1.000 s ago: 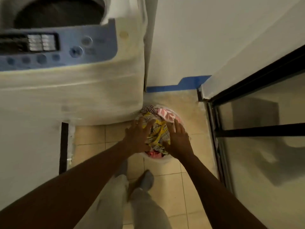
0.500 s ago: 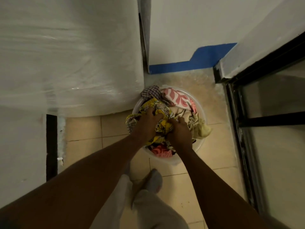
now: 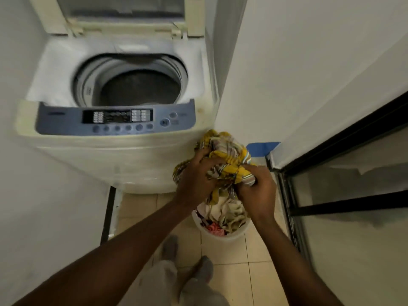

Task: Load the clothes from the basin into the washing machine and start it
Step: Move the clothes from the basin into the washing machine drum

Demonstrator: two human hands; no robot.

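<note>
nearest the camera, the person's legs and grey shoes (image 3: 170,246) stand on the tiled floor (image 3: 234,283). just beyond the shoes, the white basin (image 3: 220,235) sits on the floor, between the washing machine (image 3: 123,160) and the black-framed glass door (image 3: 353,206). the basin holds a heap of clothes (image 3: 229,213), with pale and red pieces showing.

above the basin, both hands hold one bundle. the left hand (image 3: 196,180) has its fingers curled round the yellow patterned garment (image 3: 227,153). the right hand (image 3: 258,193) clenches the same garment from the other side. the garment is clear of the basin rim, beside the machine's front right corner, with a tail hanging toward the heap.

progress, as judged: loading is at its start. the drum (image 3: 141,89) looks dark, and no clothing can be made out in it, though blur prevents certainty. the lid (image 3: 123,16) stands raised at the back, so the opening is free. left to do: carry the bundle up and left over the control panel (image 3: 114,120), drop it into the drum, repeat for the heap, close the lid, press start.

obstructions: the control panel lies between the bundle and the drum, and the hanging tail may drag on the heap. a strip of blue tape (image 3: 262,147) marks the wall base beyond the basin.
</note>
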